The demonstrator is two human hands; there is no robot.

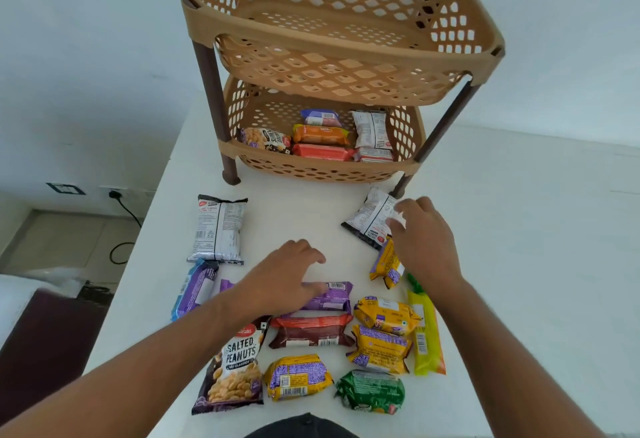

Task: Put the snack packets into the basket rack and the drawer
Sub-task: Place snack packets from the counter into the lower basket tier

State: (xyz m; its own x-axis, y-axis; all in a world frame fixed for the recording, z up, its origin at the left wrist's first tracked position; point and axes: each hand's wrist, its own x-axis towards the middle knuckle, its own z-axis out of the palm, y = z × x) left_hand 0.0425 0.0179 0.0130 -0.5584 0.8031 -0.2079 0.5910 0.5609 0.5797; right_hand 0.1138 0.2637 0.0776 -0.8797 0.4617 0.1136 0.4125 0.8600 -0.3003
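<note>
A tan two-tier basket rack (346, 66) stands at the back of the white table (156, 264). Its lower basket (311, 169) holds several snack packets; the top basket looks empty. Many packets lie on the table in front. My left hand (287, 278) rests with fingers spread over a purple biscuit packet (329, 299). Fingers of my right hand (422, 233) touch a white peanut packet (370, 217) near the rack's right leg. Another white peanut packet (218, 229) lies at the left, and a salted peanuts bag (235, 365) lies near me.
Yellow packets (384, 313), a green packet (370, 391), a lime-green packet (426, 333) and red and brown biscuit packets (311, 332) lie at the front right. A blue-purple packet (194, 288) sits by the table's left edge. A cable and wall socket (117, 195) are at the left.
</note>
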